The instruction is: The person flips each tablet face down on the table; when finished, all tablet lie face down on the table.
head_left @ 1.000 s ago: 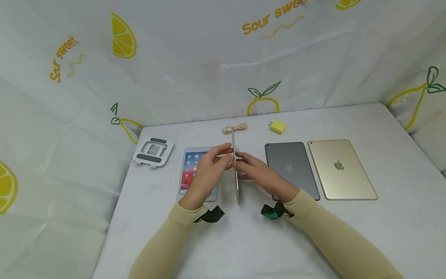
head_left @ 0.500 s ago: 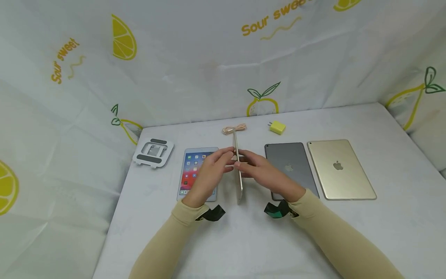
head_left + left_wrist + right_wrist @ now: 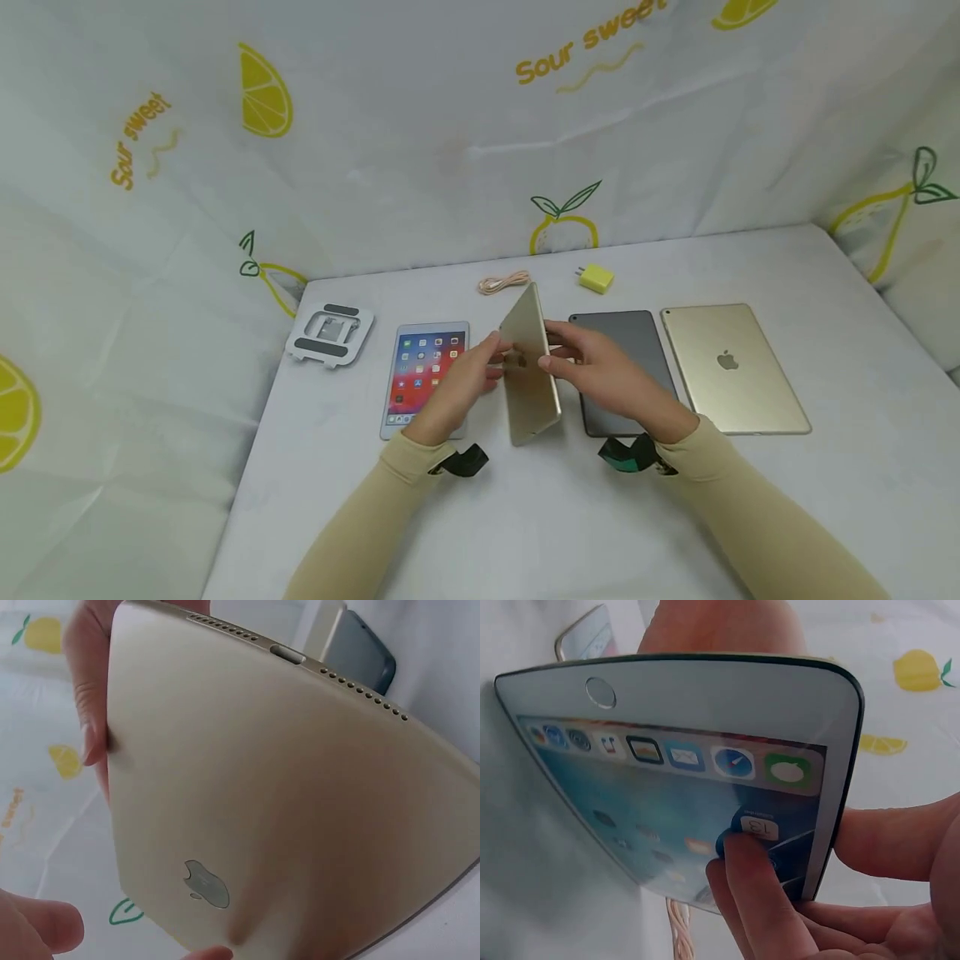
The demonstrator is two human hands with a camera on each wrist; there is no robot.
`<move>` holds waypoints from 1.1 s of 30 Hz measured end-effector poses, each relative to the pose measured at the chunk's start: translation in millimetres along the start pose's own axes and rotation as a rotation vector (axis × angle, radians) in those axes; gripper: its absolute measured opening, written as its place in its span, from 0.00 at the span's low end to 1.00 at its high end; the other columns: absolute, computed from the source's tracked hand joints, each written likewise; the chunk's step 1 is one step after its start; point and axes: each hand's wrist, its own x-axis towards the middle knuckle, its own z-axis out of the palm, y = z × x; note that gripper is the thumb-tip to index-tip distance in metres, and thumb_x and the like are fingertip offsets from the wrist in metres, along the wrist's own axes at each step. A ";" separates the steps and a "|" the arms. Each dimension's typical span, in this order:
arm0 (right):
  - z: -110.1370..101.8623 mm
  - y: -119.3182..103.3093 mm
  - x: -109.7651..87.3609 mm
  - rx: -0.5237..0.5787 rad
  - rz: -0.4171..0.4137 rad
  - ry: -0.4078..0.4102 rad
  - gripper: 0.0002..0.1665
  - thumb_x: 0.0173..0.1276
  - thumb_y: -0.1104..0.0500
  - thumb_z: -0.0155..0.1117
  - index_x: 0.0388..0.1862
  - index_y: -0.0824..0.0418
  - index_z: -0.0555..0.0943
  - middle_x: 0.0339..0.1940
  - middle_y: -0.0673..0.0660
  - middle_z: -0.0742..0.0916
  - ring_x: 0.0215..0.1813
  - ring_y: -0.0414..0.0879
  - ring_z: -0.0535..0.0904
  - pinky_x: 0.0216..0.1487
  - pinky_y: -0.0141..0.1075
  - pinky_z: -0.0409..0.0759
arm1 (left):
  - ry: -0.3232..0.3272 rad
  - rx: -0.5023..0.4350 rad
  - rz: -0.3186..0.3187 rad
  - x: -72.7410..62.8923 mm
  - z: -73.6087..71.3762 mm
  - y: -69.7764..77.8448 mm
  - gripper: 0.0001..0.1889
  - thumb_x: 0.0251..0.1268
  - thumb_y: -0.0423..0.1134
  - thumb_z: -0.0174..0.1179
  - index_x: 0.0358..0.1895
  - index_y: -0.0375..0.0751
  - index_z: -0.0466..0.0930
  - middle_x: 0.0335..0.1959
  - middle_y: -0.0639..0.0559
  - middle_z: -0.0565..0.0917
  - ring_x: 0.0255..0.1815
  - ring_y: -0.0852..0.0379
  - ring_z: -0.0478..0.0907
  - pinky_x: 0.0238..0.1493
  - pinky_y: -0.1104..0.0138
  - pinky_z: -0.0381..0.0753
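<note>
A gold tablet [image 3: 531, 396] stands tilted on its long edge between the two hands, its apple-logo back [image 3: 247, 772] turned to the left. Its lit screen [image 3: 660, 817] with app icons faces right. My right hand [image 3: 611, 375] pinches the upper long edge, thumb at the back and fingers on the screen. On the other side, the left hand [image 3: 461, 385] has its fingertips at the tablet's back, with the thumb apart from it in the left wrist view. Just left lies a white tablet [image 3: 418, 367], screen up. A dark grey tablet [image 3: 621, 333] lies partly beneath the right hand.
A second gold tablet [image 3: 727, 396] lies back up at the right. A white stand [image 3: 303, 332] with grey pads is at the far left. Behind the hands lie a coiled pink cable [image 3: 504, 282] and a yellow plug charger [image 3: 596, 278]. Lemon-print cloth hangs behind the table.
The tablet was almost edge-on; its upper edge has tipped right, so its gold back shows. My right hand has moved right with it, and the left hand's hold has loosened.
</note>
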 end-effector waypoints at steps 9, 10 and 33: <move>-18.9 15.9 -7.7 -0.128 0.049 0.065 0.35 0.79 0.56 0.69 0.80 0.64 0.73 0.61 0.63 0.89 0.60 0.55 0.88 0.64 0.54 0.84 | 0.024 -0.032 -0.028 1.3 3.9 1.7 0.33 0.88 0.61 0.43 0.78 0.40 0.73 0.80 0.40 0.74 0.77 0.37 0.75 0.80 0.45 0.74; -19.4 16.9 -7.5 -0.133 0.054 0.066 0.35 0.78 0.56 0.69 0.79 0.65 0.73 0.60 0.62 0.89 0.59 0.55 0.88 0.63 0.53 0.84 | 0.026 -0.026 -0.031 1.1 3.6 1.7 0.34 0.87 0.62 0.43 0.78 0.40 0.73 0.80 0.41 0.74 0.77 0.37 0.75 0.80 0.46 0.74; -9.3 27.9 2.9 -0.200 0.155 0.042 0.34 0.81 0.51 0.65 0.74 0.73 0.76 0.52 0.61 0.90 0.52 0.51 0.86 0.58 0.47 0.84 | 0.076 -0.024 -0.067 0.3 -11.8 3.9 0.37 0.84 0.68 0.42 0.77 0.45 0.76 0.79 0.42 0.73 0.78 0.39 0.71 0.81 0.46 0.73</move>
